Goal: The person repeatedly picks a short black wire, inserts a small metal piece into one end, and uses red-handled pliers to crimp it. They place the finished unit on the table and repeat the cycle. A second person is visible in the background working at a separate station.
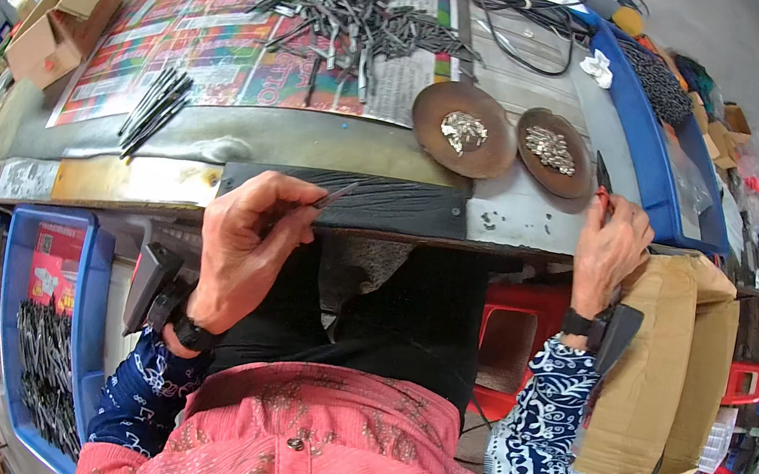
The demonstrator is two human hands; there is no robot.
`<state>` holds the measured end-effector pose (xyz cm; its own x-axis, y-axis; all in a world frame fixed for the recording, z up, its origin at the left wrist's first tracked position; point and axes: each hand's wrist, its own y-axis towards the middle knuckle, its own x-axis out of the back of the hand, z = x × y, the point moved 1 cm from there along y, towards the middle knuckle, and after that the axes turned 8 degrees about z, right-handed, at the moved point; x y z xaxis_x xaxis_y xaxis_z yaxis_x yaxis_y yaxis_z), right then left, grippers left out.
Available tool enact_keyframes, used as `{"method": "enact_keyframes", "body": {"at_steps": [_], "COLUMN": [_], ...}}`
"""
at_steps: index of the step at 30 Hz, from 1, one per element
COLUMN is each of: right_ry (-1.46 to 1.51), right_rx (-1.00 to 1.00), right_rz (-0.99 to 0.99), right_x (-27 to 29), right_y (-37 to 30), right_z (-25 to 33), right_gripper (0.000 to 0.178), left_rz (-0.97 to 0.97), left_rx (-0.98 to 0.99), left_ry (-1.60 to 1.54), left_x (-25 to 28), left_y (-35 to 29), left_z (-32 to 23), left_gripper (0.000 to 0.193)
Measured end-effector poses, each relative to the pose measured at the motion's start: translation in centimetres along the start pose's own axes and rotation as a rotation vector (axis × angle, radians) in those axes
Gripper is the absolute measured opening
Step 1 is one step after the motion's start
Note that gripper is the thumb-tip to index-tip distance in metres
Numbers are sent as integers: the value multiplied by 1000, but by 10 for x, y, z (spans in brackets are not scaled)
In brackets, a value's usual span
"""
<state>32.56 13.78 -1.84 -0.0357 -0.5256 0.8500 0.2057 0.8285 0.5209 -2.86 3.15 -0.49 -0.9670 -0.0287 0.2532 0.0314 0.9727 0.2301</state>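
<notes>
A thin dark metal strip [338, 195] slants up from the left fingers, above the black pad. Red-handled pliers [603, 187] stand near-upright, tip up, in the right fist.

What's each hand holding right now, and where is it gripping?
The left hand pinches a thin dark metal strip by its near end. The right hand grips a small red-handled tool by its handle.

Worktop [315, 139]: heap of metal rods [362, 21] at rear centre, on printed sheet [220, 47]. Rod bundle [153, 108] front-left. Two dishes [464, 130] [554, 152] side by side, centre-right, small metal pcs in each. Cardboard box [58, 18] far left. Tray [653, 153] along right edge. Bin of rods [48, 331] below, left. Carton [661, 368] below, right.
</notes>
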Motion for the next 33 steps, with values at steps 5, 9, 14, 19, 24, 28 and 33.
{"method": "enact_keyframes", "body": {"at_steps": [5, 9, 14, 19, 24, 28, 33], "right_ry": [278, 299, 222, 277, 325, 435, 874], "right_rx": [376, 492, 494, 483, 472, 443, 320], "right_rz": [-73, -2, 15, 64, 83, 81, 155], "right_x": [8, 2, -8, -5, 0, 8, 36], "right_y": [-9, -10, -4, 0, 1, -2, -37], "right_z": [31, 46, 46, 46, 47, 54, 80], "right_gripper": [33, 42, 42, 31, 22, 13, 9], "left_rz": [26, 64, 73, 112, 130, 139, 127], "left_rx": [-51, -53, 69, 159, 246, 281, 230], "left_ry": [36, 52, -16, -295, -497, -501, -525], "left_x": [-3, -4, -5, -5, -7, -9, -13], "left_y": [1, 3, 0, 1, -2, -6, -9], "left_z": [-2, -10, -11, -6, -5, -5, -5], "left_gripper": [14, 13, 12, 13, 15, 15, 11]}}
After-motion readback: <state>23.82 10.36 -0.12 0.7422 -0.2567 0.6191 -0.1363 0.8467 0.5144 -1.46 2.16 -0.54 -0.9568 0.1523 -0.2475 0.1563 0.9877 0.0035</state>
